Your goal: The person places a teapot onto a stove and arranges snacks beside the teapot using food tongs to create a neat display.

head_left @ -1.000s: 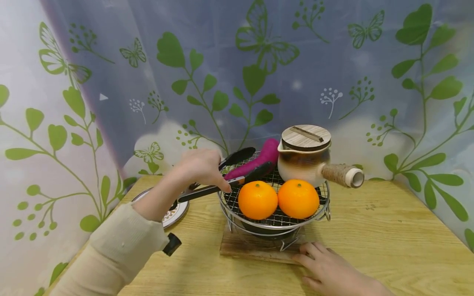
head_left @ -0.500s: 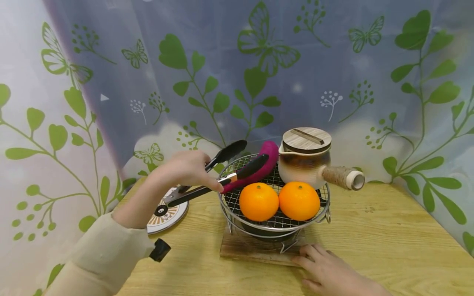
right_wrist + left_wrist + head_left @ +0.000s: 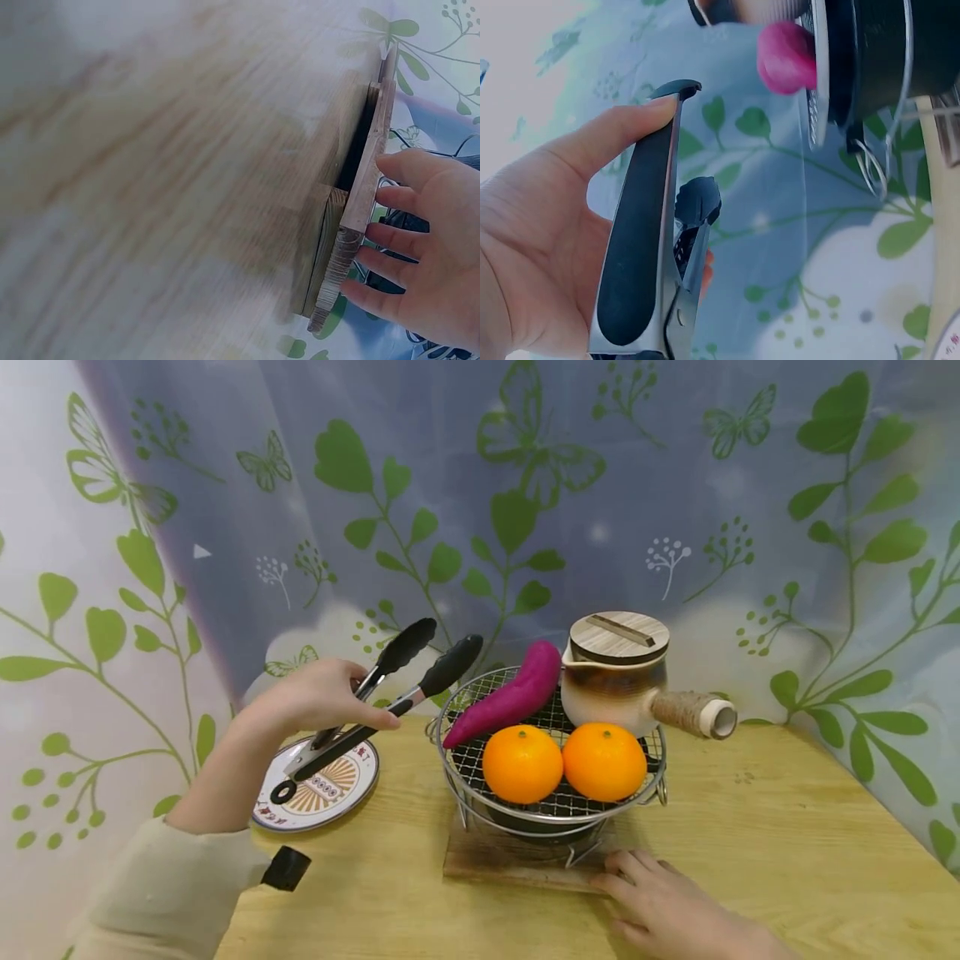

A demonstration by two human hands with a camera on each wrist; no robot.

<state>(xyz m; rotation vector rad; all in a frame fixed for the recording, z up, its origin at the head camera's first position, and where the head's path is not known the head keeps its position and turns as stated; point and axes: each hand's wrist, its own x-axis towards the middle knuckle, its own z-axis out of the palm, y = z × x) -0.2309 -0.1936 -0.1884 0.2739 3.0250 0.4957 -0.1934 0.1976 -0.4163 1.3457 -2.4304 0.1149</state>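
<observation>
My left hand (image 3: 315, 697) grips a pair of black-and-silver kitchen tongs (image 3: 450, 666) with thumb on one arm and fingers on the other. The tongs' tips are spread with nothing between them, pointing up and right beside the grill. In the left wrist view the thumb presses the dark grip of the tongs (image 3: 637, 240). A purple sweet potato (image 3: 513, 697) lies on the round wire grill (image 3: 472, 767), behind two oranges (image 3: 522, 764). My right hand (image 3: 663, 893) touches the near right corner of the wooden board (image 3: 517, 868) under the grill, fingers extended along its edge (image 3: 360, 195).
A clay pot (image 3: 611, 693) with a wooden lid stands at the grill's back right, its rope-wrapped handle (image 3: 682, 712) sticking out rightward. A patterned plate (image 3: 356, 793) lies left of the grill, below the tongs. A leaf-printed curtain (image 3: 450, 485) hangs behind the table.
The tongs have moved left with my left hand, from around the sweet potato to above the plate. The sweet potato stays on the grill. My right hand keeps its place.
</observation>
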